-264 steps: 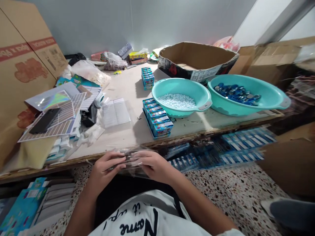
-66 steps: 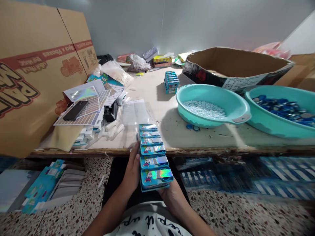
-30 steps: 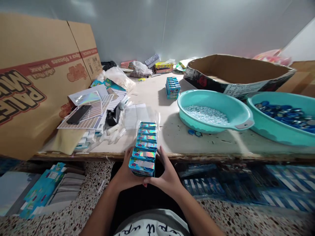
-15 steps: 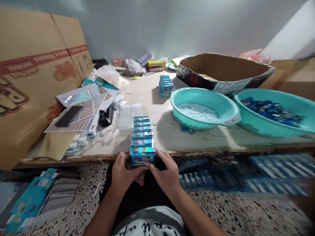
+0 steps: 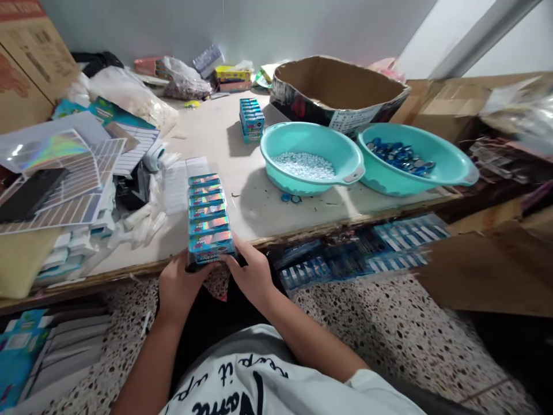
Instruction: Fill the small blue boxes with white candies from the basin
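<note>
Both hands clamping a row of blue boxes at the table's front edge

The left hand [image 5: 179, 283] and right hand [image 5: 250, 275] are gripping the row of blue boxes [image 5: 207, 216] on the table [image 5: 216, 144]; their labels are too blurred to read.

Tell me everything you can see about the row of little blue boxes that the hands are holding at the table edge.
The row of blue boxes is six small teal-blue cartons packed side by side, each with a shiny holographic strip on top and small print too blurred to read. A clear film seems to wrap them, though that is hard to confirm. The row lies flat on the table, running away from the person, its near end at the table's front edge. The left hand and the right hand close on that near end from both sides.
</note>
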The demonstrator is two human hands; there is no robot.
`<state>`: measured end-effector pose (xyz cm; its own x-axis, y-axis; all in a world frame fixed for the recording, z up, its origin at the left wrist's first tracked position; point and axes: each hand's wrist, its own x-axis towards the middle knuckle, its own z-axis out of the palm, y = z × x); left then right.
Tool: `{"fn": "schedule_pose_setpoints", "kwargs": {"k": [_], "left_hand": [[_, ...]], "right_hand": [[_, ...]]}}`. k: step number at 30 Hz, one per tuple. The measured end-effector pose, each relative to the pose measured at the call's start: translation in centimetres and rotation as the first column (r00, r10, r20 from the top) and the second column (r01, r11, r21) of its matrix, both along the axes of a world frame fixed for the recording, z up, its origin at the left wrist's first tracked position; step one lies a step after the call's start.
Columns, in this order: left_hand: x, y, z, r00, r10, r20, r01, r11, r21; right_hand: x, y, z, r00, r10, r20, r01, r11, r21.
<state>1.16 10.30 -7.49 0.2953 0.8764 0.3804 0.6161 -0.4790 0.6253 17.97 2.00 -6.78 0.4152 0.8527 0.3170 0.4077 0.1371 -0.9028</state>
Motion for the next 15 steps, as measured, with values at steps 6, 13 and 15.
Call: {"fn": "schedule_pose_setpoints", "kwargs": {"k": [6, 13, 15], "left_hand": [[0.9, 0.1, 0.2, 0.976, 0.012, 0.219, 0.039, 0.973, -0.227], [0.6, 0.5, -0.7, 0.877, -0.086, 0.472, 0.269, 0.903, -0.336], [1.1, 0.7, -0.4, 0.878, -0.097, 0.469, 0.269, 0.909, -0.317]], "right_hand": [[0.3, -0.3, -1.1, 0.996, 0.039, -0.076, -0.036, 0.999, 0.038], [4.0, -1.1, -1.4, 0.962, 0.143, -0.234, -0.11, 0.982, 0.151], [5.1, 1.0, -0.5, 0.958, 0.065, -0.278, -0.034, 0.993, 0.113]]}}
